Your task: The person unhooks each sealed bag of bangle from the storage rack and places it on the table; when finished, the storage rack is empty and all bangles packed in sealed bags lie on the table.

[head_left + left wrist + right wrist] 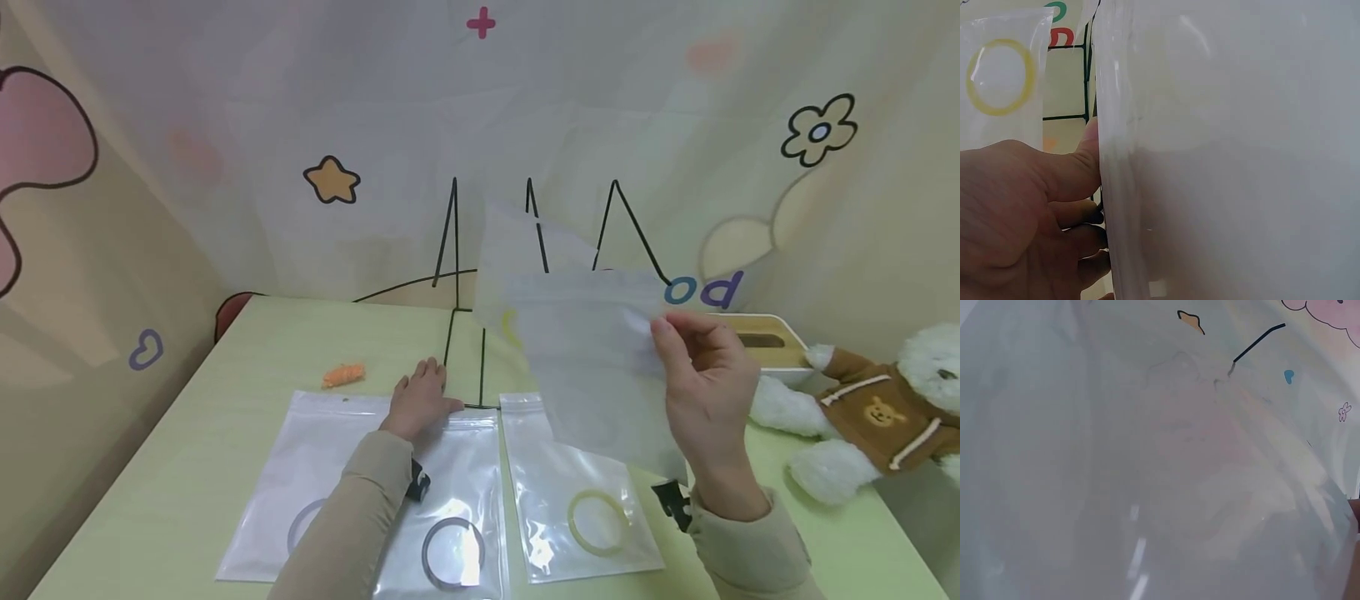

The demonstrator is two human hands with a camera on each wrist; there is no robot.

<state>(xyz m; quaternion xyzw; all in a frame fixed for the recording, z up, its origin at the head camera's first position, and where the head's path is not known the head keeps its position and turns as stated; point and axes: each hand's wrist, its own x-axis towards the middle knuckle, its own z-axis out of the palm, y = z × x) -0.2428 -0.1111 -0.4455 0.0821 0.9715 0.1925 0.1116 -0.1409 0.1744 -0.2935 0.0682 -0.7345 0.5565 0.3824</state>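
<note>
My right hand (pixel 712 379) pinches the side of a translucent zip bag (pixel 592 367) between thumb and fingers, raised above the table. Behind it shows another pale translucent sheet (pixel 517 250) with a yellow curve at its edge. My left hand (pixel 420 404) lies palm down at the top edge of a clear zip bag (pixel 468 450) with a grey ring (pixel 453 554) inside. In the left wrist view, the thumb (pixel 1088 150) is right at that bag's edge. To its left lies a zip bag (pixel 262 500) with a pale grey ring, partly under my forearm.
A zip bag (pixel 540 492) with a yellow ring (pixel 597 523) lies right of the middle one. An orange rolled piece (pixel 343 375) sits beyond the left bag. At the right are a box with a wooden lid (pixel 780 333) and a plush bear (pixel 877 408). A printed cloth hangs behind.
</note>
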